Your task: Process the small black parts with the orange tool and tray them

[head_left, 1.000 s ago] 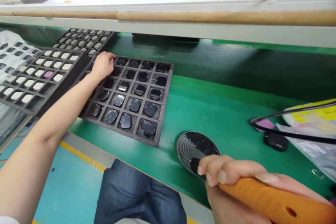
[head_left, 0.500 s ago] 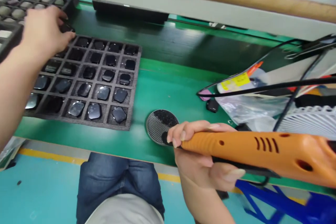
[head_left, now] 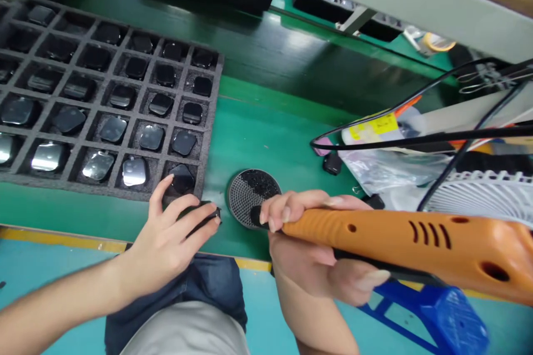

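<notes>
Pinching a dark square panel (head_left: 204, 216), left hand (head_left: 166, 238) with grip clamped, over the green desk (head_left: 258, 144), just off the foam tray (head_left: 211, 116), every visible cell filled. Right hand (head_left: 306, 249) clamped on orange tool (head_left: 400, 238), fingers over round mesh pad (head_left: 250, 197).

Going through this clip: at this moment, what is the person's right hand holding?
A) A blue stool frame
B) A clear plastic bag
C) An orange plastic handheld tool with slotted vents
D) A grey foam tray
C: the right hand wraps around the orange plastic handheld tool, whose slotted body runs toward the right edge of the head view.
</notes>
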{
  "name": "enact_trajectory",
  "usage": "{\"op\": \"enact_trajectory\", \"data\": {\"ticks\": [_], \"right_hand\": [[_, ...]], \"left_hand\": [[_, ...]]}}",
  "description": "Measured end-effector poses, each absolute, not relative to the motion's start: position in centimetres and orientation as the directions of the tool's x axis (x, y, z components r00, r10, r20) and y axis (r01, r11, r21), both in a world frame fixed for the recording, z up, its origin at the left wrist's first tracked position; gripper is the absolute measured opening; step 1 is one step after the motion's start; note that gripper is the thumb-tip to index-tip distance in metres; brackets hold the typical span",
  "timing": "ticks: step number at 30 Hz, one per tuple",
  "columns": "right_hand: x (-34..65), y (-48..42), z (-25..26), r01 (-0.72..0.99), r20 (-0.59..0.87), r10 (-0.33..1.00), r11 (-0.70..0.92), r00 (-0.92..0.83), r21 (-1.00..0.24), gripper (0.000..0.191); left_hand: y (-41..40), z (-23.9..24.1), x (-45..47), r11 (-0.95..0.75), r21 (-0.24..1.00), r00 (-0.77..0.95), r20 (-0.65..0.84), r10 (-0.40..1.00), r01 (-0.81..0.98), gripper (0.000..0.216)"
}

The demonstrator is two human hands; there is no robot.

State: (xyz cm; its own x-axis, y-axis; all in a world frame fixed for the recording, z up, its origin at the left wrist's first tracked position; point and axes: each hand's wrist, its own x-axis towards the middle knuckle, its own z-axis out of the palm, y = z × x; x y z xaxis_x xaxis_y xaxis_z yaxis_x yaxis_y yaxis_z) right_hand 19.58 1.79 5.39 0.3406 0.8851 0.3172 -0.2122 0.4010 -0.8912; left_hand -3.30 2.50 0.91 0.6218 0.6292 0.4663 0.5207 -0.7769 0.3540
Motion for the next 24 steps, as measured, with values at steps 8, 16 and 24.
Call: {"op": "enact_trajectory", "data": {"ticks": [8, 16, 24], "right_hand": [[19.5, 1.9, 5.3, -0.189, 0.341, 0.885, 0.411, 0.317, -0.892, 0.043], [19.6, 0.5, 7.0, -0.14, 0.286, 0.904, 0.343, 0.318, -0.929, 0.043], [15.3, -0.2, 7.7, -0.088, 0.32, 0.831, 0.4, 0.455, -0.912, 0.023]], "left_hand": [[0.5, 0.1, -2.6, -0.676, 0.381, 0.492, 0.477, 0.729, 0.631, 0.02], [0.4, 0.3, -2.3, -0.689, 0.424, 0.529, 0.443, 0.724, 0.588, 0.026], [0.6, 0.3, -2.4, -0.681, 0.46, 0.538, 0.417, 0.732, 0.57, 0.02]]}}
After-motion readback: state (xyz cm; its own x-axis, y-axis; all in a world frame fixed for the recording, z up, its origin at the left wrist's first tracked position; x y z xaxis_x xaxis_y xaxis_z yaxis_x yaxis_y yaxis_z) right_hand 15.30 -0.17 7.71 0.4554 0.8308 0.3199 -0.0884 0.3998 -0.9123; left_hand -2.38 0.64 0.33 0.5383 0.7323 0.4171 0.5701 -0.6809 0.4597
